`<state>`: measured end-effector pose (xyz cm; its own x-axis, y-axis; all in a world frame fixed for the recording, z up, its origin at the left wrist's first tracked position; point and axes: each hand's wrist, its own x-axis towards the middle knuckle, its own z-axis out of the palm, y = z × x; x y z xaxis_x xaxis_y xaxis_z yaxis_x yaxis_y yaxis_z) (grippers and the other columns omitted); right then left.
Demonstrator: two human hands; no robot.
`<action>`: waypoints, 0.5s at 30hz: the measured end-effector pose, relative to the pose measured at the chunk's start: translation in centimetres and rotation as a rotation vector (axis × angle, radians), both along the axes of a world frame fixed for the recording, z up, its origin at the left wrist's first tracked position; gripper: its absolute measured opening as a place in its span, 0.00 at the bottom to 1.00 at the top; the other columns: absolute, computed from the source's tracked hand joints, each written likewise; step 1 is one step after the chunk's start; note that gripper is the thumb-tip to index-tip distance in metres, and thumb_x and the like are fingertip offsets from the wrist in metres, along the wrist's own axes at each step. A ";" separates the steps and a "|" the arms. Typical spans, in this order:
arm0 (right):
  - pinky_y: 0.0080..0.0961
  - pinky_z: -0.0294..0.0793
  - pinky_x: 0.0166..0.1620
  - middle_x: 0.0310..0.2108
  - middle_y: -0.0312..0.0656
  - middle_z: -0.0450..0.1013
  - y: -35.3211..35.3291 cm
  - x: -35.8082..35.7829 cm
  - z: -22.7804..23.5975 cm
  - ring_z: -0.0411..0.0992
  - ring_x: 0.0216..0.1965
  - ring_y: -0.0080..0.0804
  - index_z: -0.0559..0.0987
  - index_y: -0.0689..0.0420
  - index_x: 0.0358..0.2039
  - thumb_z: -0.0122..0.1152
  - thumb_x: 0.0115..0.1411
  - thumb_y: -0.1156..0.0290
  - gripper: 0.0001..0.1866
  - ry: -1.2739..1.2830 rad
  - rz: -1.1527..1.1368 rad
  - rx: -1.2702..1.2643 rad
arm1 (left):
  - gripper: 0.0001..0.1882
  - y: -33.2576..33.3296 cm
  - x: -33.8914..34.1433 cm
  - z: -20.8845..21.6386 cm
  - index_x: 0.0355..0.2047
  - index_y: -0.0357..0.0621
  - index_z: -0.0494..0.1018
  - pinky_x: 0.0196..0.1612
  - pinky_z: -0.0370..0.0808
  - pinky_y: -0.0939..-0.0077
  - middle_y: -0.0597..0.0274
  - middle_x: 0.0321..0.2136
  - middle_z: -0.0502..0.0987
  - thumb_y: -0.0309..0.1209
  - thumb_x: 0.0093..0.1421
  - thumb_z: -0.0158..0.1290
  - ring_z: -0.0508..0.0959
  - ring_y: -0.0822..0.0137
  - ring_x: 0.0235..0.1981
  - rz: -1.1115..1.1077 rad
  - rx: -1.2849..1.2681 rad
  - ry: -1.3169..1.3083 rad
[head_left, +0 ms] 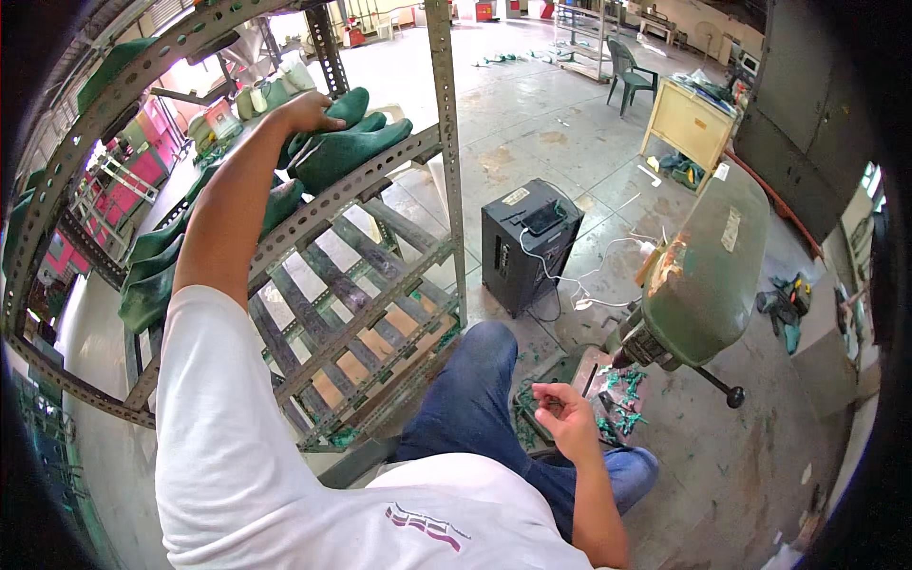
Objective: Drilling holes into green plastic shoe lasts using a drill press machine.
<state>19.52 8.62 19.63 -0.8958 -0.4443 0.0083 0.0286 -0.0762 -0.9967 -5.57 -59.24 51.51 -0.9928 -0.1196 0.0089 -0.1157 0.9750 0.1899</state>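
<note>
At the upper left, my left arm stretches to a rack shelf where several dark green shoe lasts lie. My left hand (306, 112) is closed round the heel end of one green shoe last (351, 106), whose toe points right. Just beside it, nearer me, lies another shoe last (347, 155). More shoe lasts (152, 285) line the shelf to the left. My right hand (562, 420) hovers over my lap next to the drill press (708, 275), its fingers loosely curled and apart, with nothing seen in them. Green shavings (622, 394) cover the drill press's table below its bit.
The perforated metal rack (446, 171) stands close on my left, with slatted lower shelves (342, 275). A black speaker box (521, 256) with a phone (544, 220) and white cables stands ahead. Farther back are a cream desk (686, 128) and a green chair (632, 76).
</note>
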 end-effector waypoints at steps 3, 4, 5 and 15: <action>0.21 0.78 0.51 0.47 0.36 0.80 0.9 0.4 0.2 0.76 0.46 0.21 0.85 0.61 0.57 0.68 0.61 0.87 0.22 -0.065 -0.045 0.026 | 0.41 1.4 0.8 0.0 0.54 0.42 0.86 0.57 0.80 0.54 0.45 0.49 0.88 0.66 0.56 0.71 0.87 0.48 0.51 -0.023 -0.260 0.126; 0.21 0.78 0.51 0.47 0.36 0.81 1.2 0.5 0.2 0.77 0.46 0.21 0.85 0.61 0.57 0.68 0.61 0.86 0.22 -0.088 -0.066 0.036 | 0.41 2.0 1.3 0.8 0.54 0.42 0.86 0.57 0.80 0.54 0.45 0.49 0.88 0.66 0.56 0.71 0.87 0.48 0.51 -0.022 -0.257 0.123; 0.21 0.78 0.51 0.47 0.36 0.81 1.4 0.6 0.0 0.77 0.46 0.21 0.85 0.61 0.57 0.68 0.61 0.86 0.22 -0.091 -0.063 0.038 | 0.40 2.6 1.6 1.7 0.52 0.42 0.87 0.56 0.81 0.54 0.46 0.48 0.88 0.66 0.55 0.71 0.87 0.49 0.50 0.025 -0.318 0.095; 0.18 0.80 0.48 0.44 0.36 0.82 2.4 1.2 -2.3 0.79 0.43 0.19 0.86 0.61 0.56 0.68 0.65 0.85 0.19 -0.121 -0.096 0.027 | 0.32 5.4 6.5 2.1 0.42 0.33 0.85 0.32 0.82 0.64 0.58 0.30 0.85 0.58 0.67 0.63 0.84 0.64 0.28 0.238 0.136 -0.145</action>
